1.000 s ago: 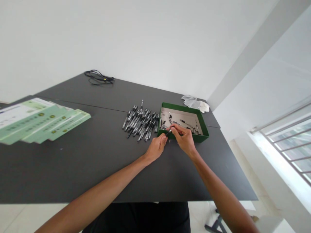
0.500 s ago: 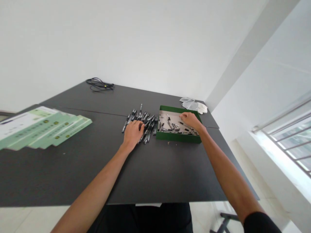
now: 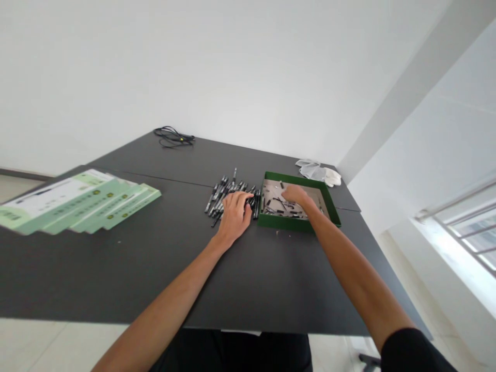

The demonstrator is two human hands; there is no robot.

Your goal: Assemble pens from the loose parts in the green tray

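Lying beneath and beside the loosely spread left hand (image 3: 233,214), pens (image 3: 219,197); right hand (image 3: 296,195) over box (image 3: 284,222), grip unclear.

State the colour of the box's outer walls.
Dark green on the box, clearest in the head view.

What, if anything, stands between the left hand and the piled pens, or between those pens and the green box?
Nothing visible separates the left hand from the piled pens; the hand lies over their near side. Between the pens and the green box beside them, only the box's own raised side stands.
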